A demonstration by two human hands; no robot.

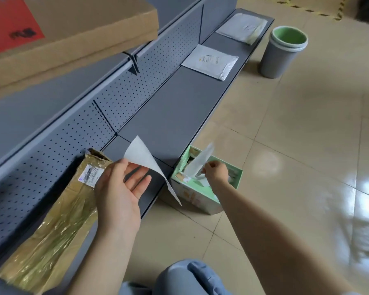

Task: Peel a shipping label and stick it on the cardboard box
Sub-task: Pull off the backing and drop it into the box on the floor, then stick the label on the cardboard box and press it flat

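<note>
A long cardboard box (51, 211) wrapped in shiny yellowish tape lies on the low grey shelf at the left, with an old torn label near its far end. Just right of it, my left hand (119, 188) pinches a curled white shipping label (145, 162) between thumb and fingertips, the other fingers spread. My right hand (215, 172) is over a small green open box (202, 188) on the floor, shut on a blurred white backing sheet (198, 160) that sticks up out of it.
The grey shelf (179, 103) runs back with a perforated rear panel; two white mailer envelopes (211, 61) lie farther along it. A grey bin with green lining (282, 51) stands on the tiled floor. A large flat cardboard box (73, 33) rests on the upper shelf.
</note>
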